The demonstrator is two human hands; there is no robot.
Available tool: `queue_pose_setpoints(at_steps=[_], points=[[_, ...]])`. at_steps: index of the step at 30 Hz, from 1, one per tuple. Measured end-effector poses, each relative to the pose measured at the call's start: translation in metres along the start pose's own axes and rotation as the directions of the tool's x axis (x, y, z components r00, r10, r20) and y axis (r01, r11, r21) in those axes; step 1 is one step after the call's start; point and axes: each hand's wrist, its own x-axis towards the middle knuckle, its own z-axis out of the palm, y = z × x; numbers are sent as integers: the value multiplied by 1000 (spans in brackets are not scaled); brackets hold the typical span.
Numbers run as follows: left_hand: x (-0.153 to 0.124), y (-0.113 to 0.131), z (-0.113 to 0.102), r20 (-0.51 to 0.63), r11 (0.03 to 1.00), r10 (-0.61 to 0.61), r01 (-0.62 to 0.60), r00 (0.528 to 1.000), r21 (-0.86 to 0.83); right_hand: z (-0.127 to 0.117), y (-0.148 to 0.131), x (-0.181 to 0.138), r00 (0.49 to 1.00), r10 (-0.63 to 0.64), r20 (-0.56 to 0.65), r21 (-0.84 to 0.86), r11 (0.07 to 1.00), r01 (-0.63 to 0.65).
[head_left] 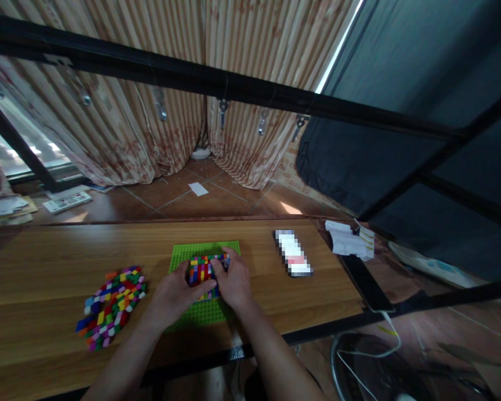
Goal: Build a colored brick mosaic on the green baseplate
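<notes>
A green studded baseplate [179, 253] lies on the wooden table. On it sits a rectangular block of colourful toy bricks [200, 271], built up in rows. My left hand [176, 292] grips the block's left side, its thumb stretched across the near part. From the right, my right hand [236, 277] holds the other side, with fingers over the far right corner and the thumb on top. My hands cover both ends of the block. Left of the baseplate, loose toy bricks [112, 306] in many colours are heaped on the table.
A phone with a lit screen [293, 253] lies on the table [259, 317] to the right. Beyond the table's right end are a dark phone [367, 284] on a white cable and some papers [346, 239]. A black metal bar [242, 86] with hanging clips crosses ahead, before curtains.
</notes>
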Motion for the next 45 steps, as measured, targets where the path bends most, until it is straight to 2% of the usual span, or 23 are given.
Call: queue_pose_setpoints(at_steps=[4,6,11,20,25,33,41,45], points=[[1,-7,-6,115,962,59,-26,992,-271,0,-3,0,1000,16,-2,-14,1000,-16],[1,-10,-9,140,942,57,-7,989,-335,1,-4,-1,1000,20,-1,-24,1000,-20],[-2,-11,-16,170,946,12,44,985,-322,3,-8,-3,1000,18,16,-17,1000,-18],[-4,-6,-23,248,879,48,77,968,-471,5,-6,-3,1000,11,19,-25,1000,-10],[-2,-7,-22,250,828,-16,153,968,-540,7,-5,-2,1000,0,7,-34,999,1],[-1,-9,-19,249,780,-72,211,966,-589,8,-4,-2,1000,-13,-15,-30,999,12],[0,-14,-20,253,777,-55,201,966,-596,5,-6,-3,1000,-19,-2,-32,999,19],[-4,-10,-24,240,781,4,147,971,-607,2,-6,-1,999,-8,36,-38,999,9]])
